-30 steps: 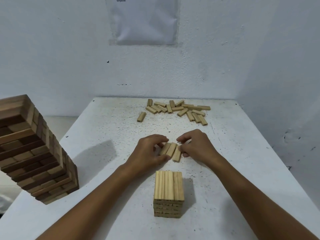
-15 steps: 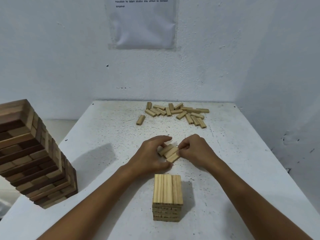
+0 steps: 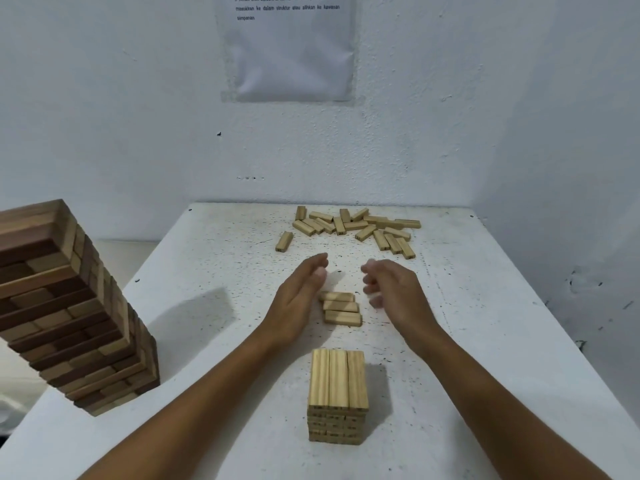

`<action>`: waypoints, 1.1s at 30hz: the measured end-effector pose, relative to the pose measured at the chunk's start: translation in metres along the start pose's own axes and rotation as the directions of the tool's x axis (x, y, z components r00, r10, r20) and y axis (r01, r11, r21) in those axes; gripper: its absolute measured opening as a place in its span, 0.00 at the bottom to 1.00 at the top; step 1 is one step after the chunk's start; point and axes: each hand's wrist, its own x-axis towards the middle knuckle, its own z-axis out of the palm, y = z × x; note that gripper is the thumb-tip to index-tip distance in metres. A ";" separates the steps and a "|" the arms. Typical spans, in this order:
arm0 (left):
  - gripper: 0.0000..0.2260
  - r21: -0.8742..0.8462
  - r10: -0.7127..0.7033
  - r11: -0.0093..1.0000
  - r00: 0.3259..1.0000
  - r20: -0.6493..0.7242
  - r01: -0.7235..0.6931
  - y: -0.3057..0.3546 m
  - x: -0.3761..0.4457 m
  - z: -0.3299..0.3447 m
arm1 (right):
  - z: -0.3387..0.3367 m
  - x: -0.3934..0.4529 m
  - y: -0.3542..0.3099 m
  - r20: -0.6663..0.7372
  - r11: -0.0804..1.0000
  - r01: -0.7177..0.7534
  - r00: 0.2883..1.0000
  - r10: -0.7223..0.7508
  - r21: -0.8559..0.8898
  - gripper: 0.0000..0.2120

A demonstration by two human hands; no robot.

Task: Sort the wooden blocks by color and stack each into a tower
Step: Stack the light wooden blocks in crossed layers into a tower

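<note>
Three light wooden blocks [image 3: 341, 308] lie side by side, crosswise, on the white table [image 3: 214, 271] between my hands. My left hand [image 3: 299, 294] is flat and open just left of them, not touching. My right hand [image 3: 393, 289] hovers to their right with fingers loosely curled and blurred, holding nothing. A short tower of light blocks [image 3: 337, 396] stands nearer to me. Several loose light blocks [image 3: 356, 228] are scattered at the table's far side, one single block [image 3: 284, 241] apart on the left.
A tall tower of mixed dark and light brown blocks [image 3: 65, 306] stands at the table's left edge. White walls close the far side and the right. A paper sheet [image 3: 287, 46] hangs on the far wall.
Both hands have let go of the three blocks and drawn apart to either side. The blocks, angled before, now lie crosswise in a neat row.
</note>
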 end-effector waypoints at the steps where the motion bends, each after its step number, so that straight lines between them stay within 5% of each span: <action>1: 0.23 -0.084 -0.045 0.996 0.998 -0.043 0.041 0.001 -0.003 0.004 | 0.004 0.000 0.001 0.011 0.991 -0.044 0.999 0.043 0.126 0.16; 4: 0.30 -0.307 -0.101 0.949 0.991 -0.087 0.069 0.007 -0.006 0.014 | 0.016 -0.003 0.008 0.092 0.925 -0.108 0.993 0.080 0.365 0.29; 8: 0.34 -0.432 -0.121 0.899 0.989 -0.091 0.070 0.010 -0.002 0.021 | 0.026 -0.006 0.008 0.131 0.896 -0.084 0.991 0.030 0.436 0.40; 20: 0.35 -0.420 -0.114 0.904 0.993 -0.043 0.086 0.007 -0.002 0.025 | 0.047 -0.008 0.014 0.070 0.895 0.022 0.996 -0.059 0.446 0.36; 22: 0.31 -0.374 -0.102 0.924 0.994 -0.033 0.082 0.007 -0.004 0.023 | 0.046 -0.007 0.016 0.060 0.901 0.019 0.997 -0.050 0.434 0.29; 25: 0.20 -0.185 -0.068 0.981 0.997 -0.025 0.062 0.001 -0.008 0.011 | 0.032 -0.003 0.015 0.066 0.959 0.054 0.995 -0.075 0.278 0.20; 28: 0.22 0.000 0.003 1.000 1.000 -0.015 -0.003 -0.008 -0.008 -0.006 | 0.006 0.004 0.012 0.210 0.987 0.160 0.965 -0.155 -0.006 0.20; 33: 0.27 0.379 0.105 0.917 0.991 0.078 -0.127 -0.012 -0.003 -0.025 | -0.022 0.007 0.018 0.446 0.840 0.320 0.889 -0.106 -0.438 0.31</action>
